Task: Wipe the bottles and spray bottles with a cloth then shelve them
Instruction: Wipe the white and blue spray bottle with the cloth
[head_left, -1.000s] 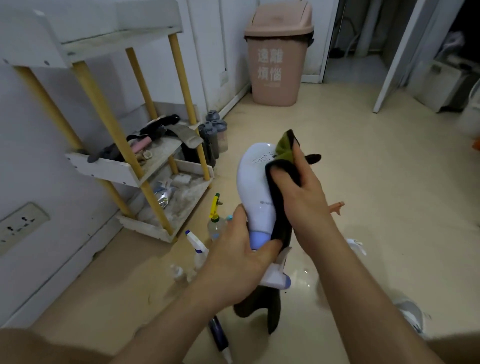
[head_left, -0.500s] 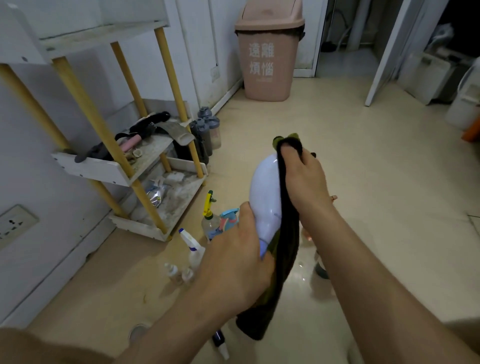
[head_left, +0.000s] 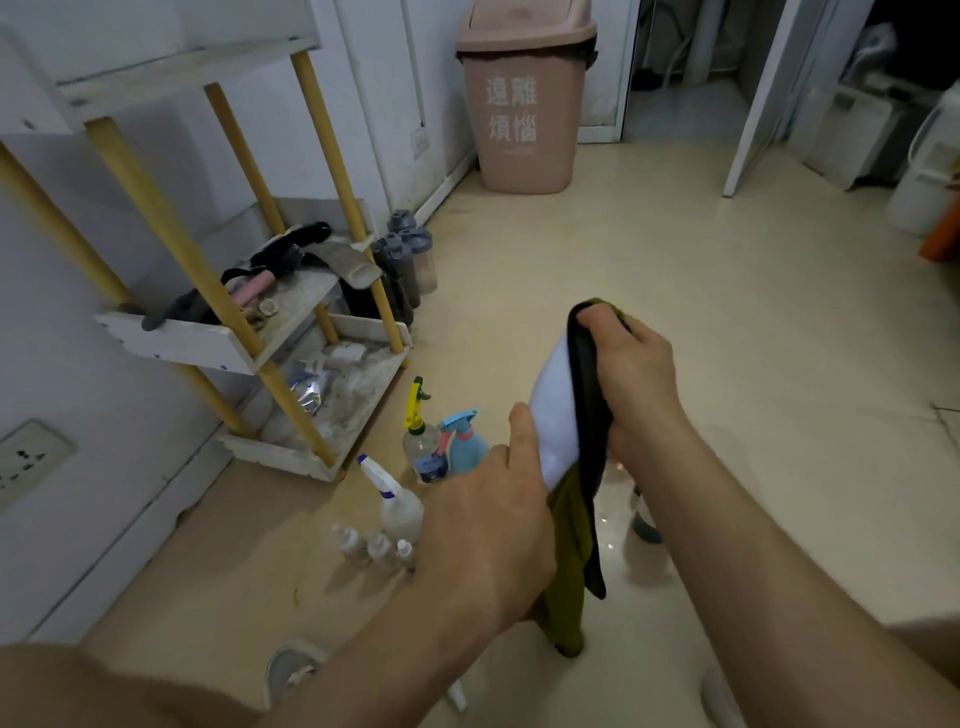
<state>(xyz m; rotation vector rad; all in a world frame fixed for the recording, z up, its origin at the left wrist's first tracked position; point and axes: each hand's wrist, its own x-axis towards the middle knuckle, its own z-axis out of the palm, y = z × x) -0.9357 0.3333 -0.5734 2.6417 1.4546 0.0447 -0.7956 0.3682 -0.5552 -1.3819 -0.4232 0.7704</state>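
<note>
- One shelf rack (head_left: 176, 340) stands against the left wall. Its middle tier holds dark clutter and its bottom tier foil and debris. I can't see any wiped bottle on it.
- Bin (head_left: 524, 114) is far back by the wall and plays no part.
- Both hands are clamped. Left hand (head_left: 483, 535) wraps the lower end of the white bottle (head_left: 553, 415), thumb up along its side. Right hand (head_left: 634, 374) grips the cloth (head_left: 587, 415) against the bottle's upper end.
- White bottle is held in the air between the hands, over the floor and well apart from the rack.
- Change: a second ago the bottle's broad white face was toward the camera, with the cloth on its right edge. Now the bottle is turned and only a narrow white strip shows. The cloth caps the top end and runs down the side.
- Read: the wipe is working round the body, likely past halfway. Shelving this bottle hasn't started.
- Cloth's olive tail hangs below the left hand, clear of the floor.
- Waiting on the floor near the rack's foot: white spray bottle (head_left: 397, 506), yellow-trigger bottle (head_left: 422, 447), and blue spray bottle (head_left: 465, 447) touching it.
- Small bottles (head_left: 371, 545) sit just beside the white spray bottle. They look untouched, so most of the task remains.
</note>
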